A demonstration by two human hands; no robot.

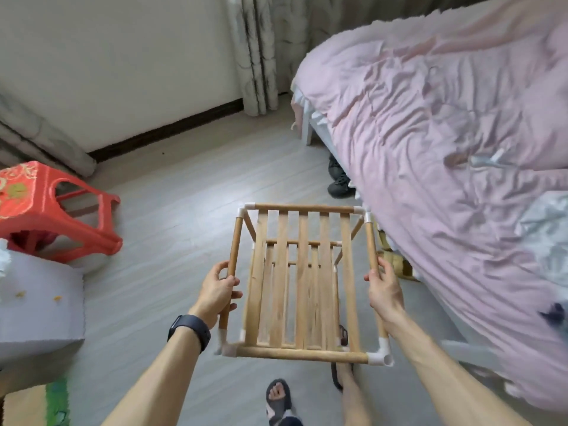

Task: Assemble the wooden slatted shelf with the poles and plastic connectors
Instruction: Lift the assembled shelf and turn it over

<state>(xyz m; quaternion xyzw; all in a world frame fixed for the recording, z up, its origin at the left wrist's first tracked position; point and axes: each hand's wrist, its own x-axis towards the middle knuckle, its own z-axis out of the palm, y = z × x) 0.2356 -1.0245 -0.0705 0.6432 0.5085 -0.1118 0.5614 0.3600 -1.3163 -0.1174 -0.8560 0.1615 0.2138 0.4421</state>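
Head view, left hand gripping left pole; right hand gripping right pole, of slatted shelf

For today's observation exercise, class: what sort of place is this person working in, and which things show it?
Most likely a home bedroom: a bed with a rumpled pink quilt fills the right side, pale patterned curtains hang to the grey wood-look floor, and a red plastic stool stands left.
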